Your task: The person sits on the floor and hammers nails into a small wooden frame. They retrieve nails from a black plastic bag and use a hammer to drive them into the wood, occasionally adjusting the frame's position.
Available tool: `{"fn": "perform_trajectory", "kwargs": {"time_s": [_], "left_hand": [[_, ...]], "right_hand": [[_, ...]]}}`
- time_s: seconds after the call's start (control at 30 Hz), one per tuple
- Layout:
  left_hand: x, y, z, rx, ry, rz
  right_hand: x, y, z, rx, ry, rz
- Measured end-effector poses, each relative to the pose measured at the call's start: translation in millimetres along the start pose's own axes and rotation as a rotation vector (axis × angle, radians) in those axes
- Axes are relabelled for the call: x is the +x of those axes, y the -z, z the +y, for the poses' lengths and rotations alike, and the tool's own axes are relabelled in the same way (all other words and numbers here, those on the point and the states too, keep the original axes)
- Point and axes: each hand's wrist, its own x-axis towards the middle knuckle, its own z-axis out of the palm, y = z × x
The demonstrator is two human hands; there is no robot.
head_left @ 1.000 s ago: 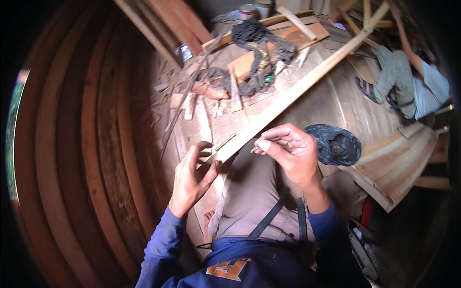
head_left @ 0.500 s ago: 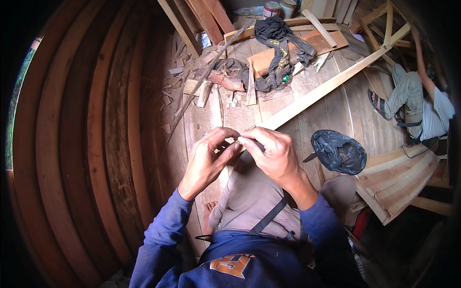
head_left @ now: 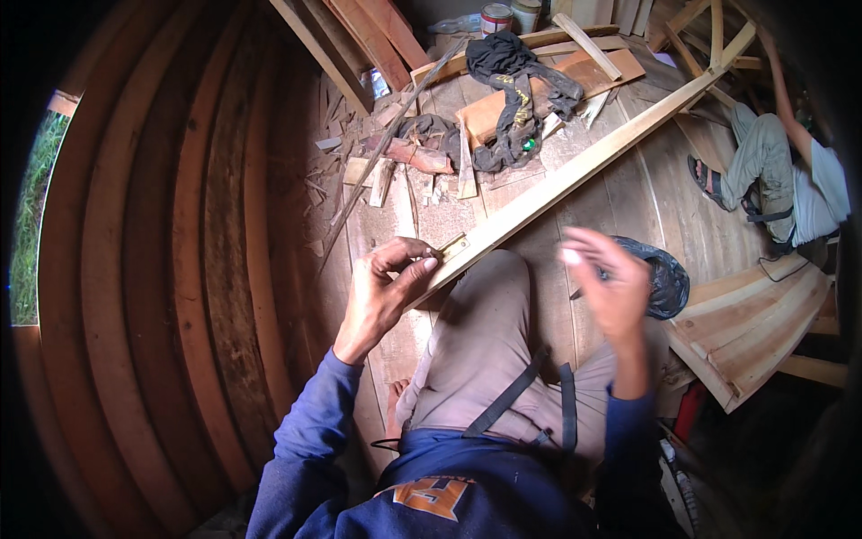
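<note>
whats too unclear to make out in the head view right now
In the head view:
Right hand: motion-blurred, so whether it holds anything is unclear.
Brass-coloured hinge: its near end is hidden by the left hand.
Black plastic bag: partly behind the right hand, contents unclear.
Co-worker: head cut off at the dark right rim.

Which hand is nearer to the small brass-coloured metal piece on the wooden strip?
Left. The left hand has its fingertips at the near end of the metal piece. The right hand, blurred, is apart from it, off to the right.
</note>
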Motion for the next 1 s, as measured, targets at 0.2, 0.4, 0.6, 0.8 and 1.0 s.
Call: {"fn": "perform_trajectory", "kwargs": {"time_s": [0.2,0.4,0.6,0.8,1.0], "left_hand": [[-4,0,1,-0.101,0.064,0.022],[-2,-8,-2,-0.059,0.088,0.038],[0,-9,2,0.006,0.054,0.058],[-6,-5,3,-0.038,0.1,0.1],[-4,-7,2,0.02,0.055,0.076]], "right_hand": [[-110,147,169,-0.062,-0.417,0.306],[-263,185,338,-0.463,-0.629,0.325],[-310,152,363,-0.514,-0.879,0.287],[-301,144,366,-0.492,-0.909,0.251],[-270,158,364,-0.449,-0.864,0.21]]}}
